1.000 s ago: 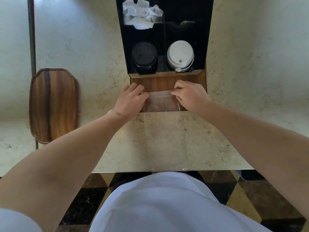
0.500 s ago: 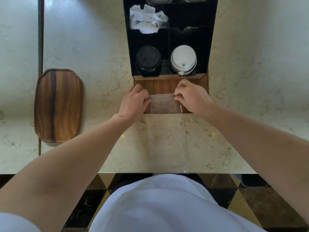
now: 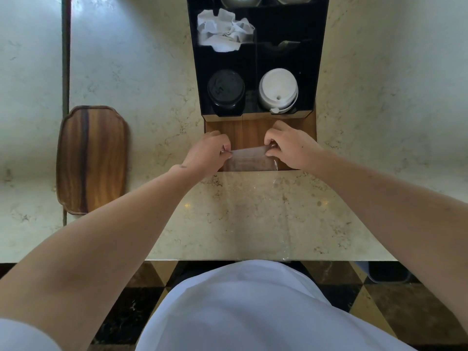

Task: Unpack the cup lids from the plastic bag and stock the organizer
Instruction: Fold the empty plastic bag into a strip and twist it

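Single head-worn wide-angle view, looking steeply down and forward from close above the pale marble desk (image 3: 253, 219); black compartmented organizer (image 3: 316, 59) at frame top.

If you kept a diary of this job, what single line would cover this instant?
left hand: pinches clear plastic bag | right hand: pinches bag | black compartment organizer: black lids, white lids stocked

Both bare forearms reach forward and converge. Left hand (image 3: 206, 153): fingers curled, thumb and fingertips pinched together, knuckles up. Right hand (image 3: 291, 145): same curled pinch, facing the left, the two grips near but apart.
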